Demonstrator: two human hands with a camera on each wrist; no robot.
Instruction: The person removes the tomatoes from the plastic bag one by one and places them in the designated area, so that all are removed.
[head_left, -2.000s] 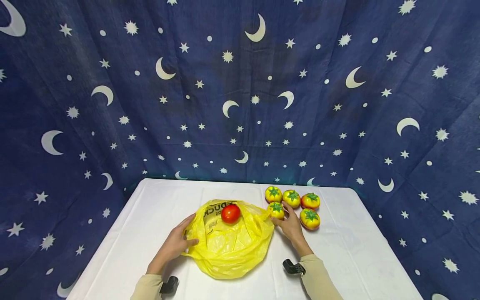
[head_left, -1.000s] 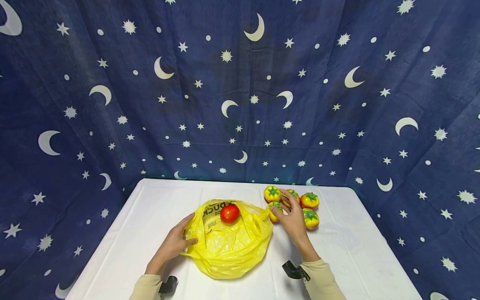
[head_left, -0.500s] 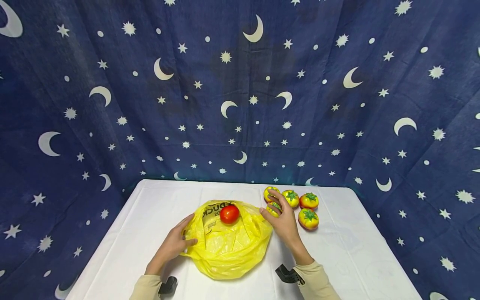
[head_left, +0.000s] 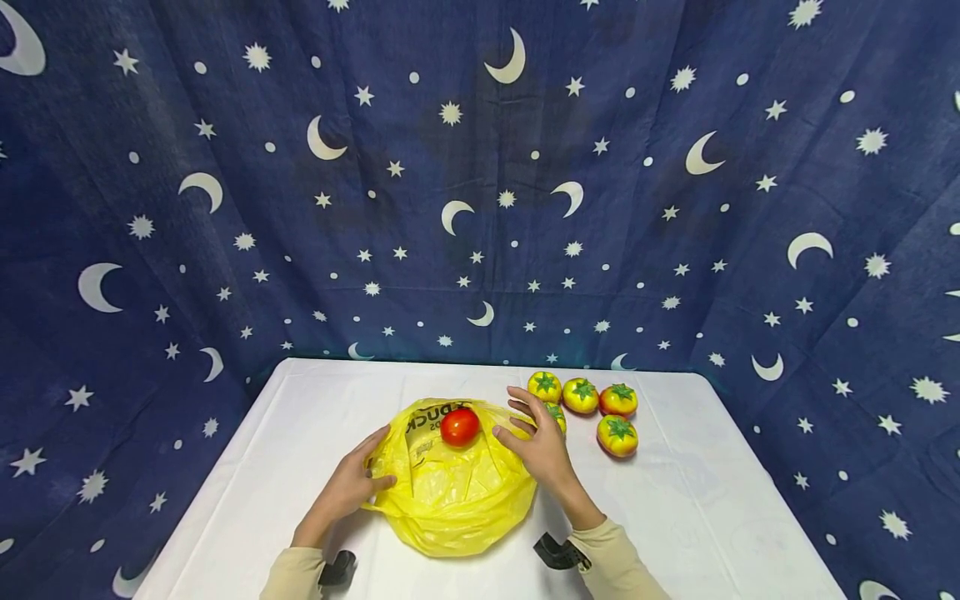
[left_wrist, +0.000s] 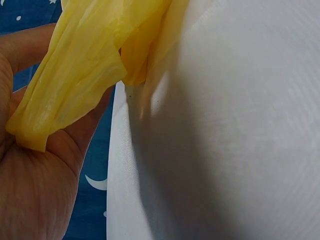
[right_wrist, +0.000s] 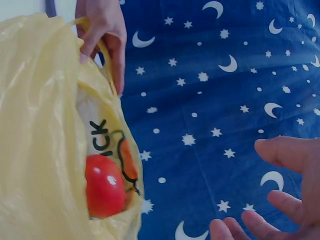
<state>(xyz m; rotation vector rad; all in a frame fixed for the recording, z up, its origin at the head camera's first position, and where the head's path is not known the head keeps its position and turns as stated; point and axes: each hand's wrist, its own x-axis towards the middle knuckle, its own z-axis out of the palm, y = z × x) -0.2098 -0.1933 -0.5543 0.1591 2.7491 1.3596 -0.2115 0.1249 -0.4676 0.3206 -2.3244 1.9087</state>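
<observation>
A yellow plastic bag lies spread on the table with its mouth facing up. Inside it rests a shiny red tomato, also visible in the right wrist view. My left hand grips the bag's left rim, thumb inside and fingers outside; in the left wrist view the yellow plastic crosses the palm. Over the bag's right edge hovers my right hand, fingers spread and apart, holding nothing. Behind it, a yellow tomato with a green leafy top is partly hidden.
Several more yellow-red tomatoes with green tops sit at the back right, among them a near one and a far one. White cloth covers the table. A dark blue curtain with moons and stars hangs behind.
My right hand has moved left from among the yellow tomatoes to above the bag's right edge, with nothing in it. The left hand, the bag and the red tomato stay in place.
</observation>
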